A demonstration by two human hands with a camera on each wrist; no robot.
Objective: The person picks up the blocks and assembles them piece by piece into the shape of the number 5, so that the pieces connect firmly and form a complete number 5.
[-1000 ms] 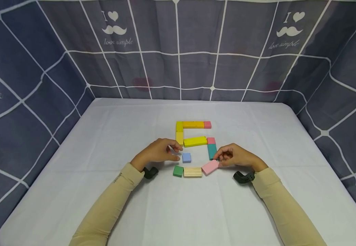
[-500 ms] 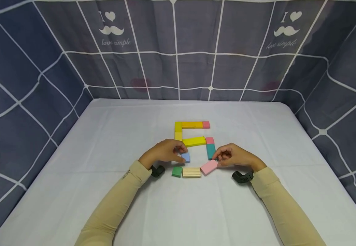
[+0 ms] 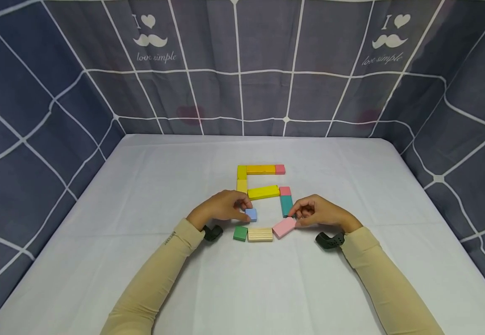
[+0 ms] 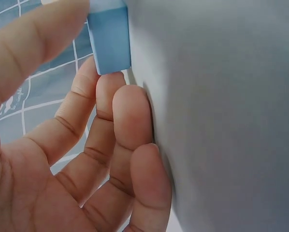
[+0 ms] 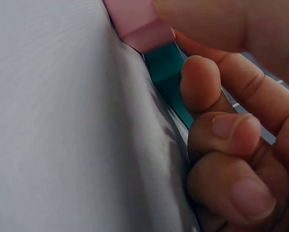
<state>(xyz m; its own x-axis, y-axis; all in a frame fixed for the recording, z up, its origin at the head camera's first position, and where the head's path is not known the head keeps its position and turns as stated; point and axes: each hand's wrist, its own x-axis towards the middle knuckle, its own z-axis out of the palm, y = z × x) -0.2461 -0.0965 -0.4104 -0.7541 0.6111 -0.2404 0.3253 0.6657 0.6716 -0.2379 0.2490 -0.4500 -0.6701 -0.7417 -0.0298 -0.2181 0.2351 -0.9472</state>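
Note:
My left hand (image 3: pixel 224 205) pinches a small blue block (image 3: pixel 251 214) between thumb and fingers. In the left wrist view the blue block (image 4: pixel 109 41) has the thumb on one side and fingertips at its end. My right hand (image 3: pixel 319 211) holds a pink block (image 3: pixel 284 228) at its upper right corner, thumb and index finger on it. That block lies slanted, its upper end at the foot of a teal block (image 3: pixel 286 205). In the right wrist view the teal block (image 5: pixel 167 72) shows just past the pink block (image 5: pixel 137 21). The other right fingers are curled.
Below the blue block lie a green block (image 3: pixel 240 233) and a ridged wooden block (image 3: pixel 260 234), side by side. Yellow blocks (image 3: pixel 263 192) and small pink blocks (image 3: pixel 280 169) form an angular outline above. A white cloth (image 3: pixel 175 158) covers the table; a grey checked curtain (image 3: pixel 267 93) stands behind.
My left hand has moved right and closed its thumb and fingers on the blue block. The right hand has stayed on the pink block. The whole view has shifted slightly.

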